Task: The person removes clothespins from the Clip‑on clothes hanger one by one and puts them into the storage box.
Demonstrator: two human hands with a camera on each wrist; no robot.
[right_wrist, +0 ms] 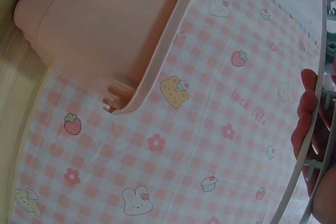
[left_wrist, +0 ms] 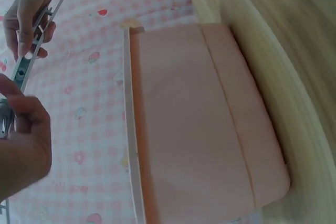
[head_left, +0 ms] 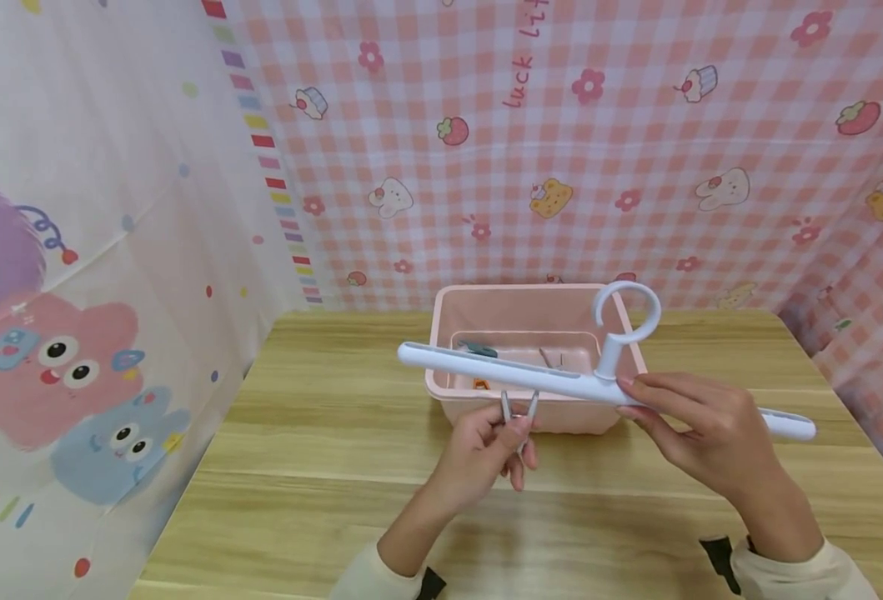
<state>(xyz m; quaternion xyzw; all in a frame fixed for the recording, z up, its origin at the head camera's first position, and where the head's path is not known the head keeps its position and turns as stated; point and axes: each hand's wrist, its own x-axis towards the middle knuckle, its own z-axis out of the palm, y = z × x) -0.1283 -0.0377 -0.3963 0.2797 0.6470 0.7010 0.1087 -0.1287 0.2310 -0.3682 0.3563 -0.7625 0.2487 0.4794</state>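
A pale blue-white clothes hanger (head_left: 501, 375), a straight bar with a round hook, is held aloft in front of the bin by my right hand (head_left: 704, 417). Thumb and fingers grip the bar just right of the hook's stem. Below the bar, my left hand (head_left: 479, 450) pinches a light grey clothes peg (head_left: 534, 408) whose two prongs point up and stand apart, their tips close under the bar. In the left wrist view the bar's underside shows ribs and grey fittings (left_wrist: 22, 72). The right wrist view catches the fingers (right_wrist: 307, 103) behind the bar.
A pink plastic bin (head_left: 531, 296) stands on the wooden table (head_left: 298, 467) against the checked cloth backdrop (head_left: 426, 200). Inside it lie a dark teal piece (head_left: 479, 349), a small orange piece (head_left: 481, 384) and a thin brownish piece (head_left: 546, 358), partly hidden by the hanger.
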